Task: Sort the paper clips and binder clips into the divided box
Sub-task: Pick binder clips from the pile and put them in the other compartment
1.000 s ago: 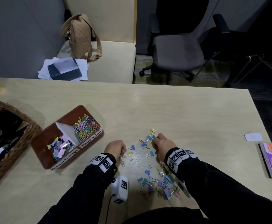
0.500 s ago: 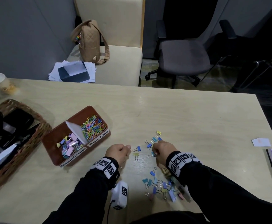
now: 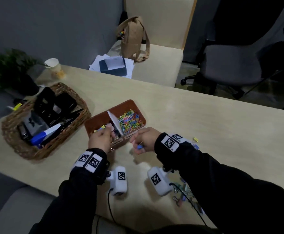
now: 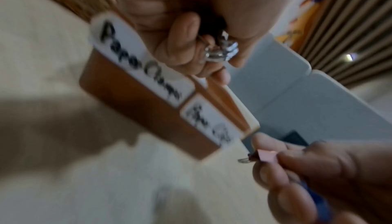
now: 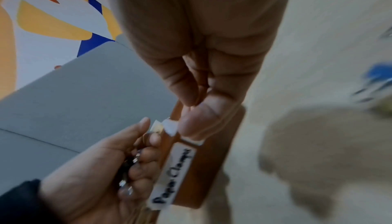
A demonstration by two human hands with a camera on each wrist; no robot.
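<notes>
Divided box point(image 3: 94, 123) sits near the table's point(image 3: 205, 132) front edge, one label reading "Paper Clamps" point(image 4: 140, 63). Left hand point(image 3: 100, 140) fingers curl round binder clips point(image 4: 220, 52); right hand point(image 3: 146, 139) pinches a pink clip point(image 4: 266, 155).

I see a pale wooden table point(image 3: 197, 119). On its left sits a wicker basket point(image 3: 14, 141), with a brown divided box point(image 3: 94, 125) just right of it. A paper cup point(image 3: 53, 65) stands at the far left. Loose binder clips point(image 3: 185, 193) lie scattered near my right side.
</notes>
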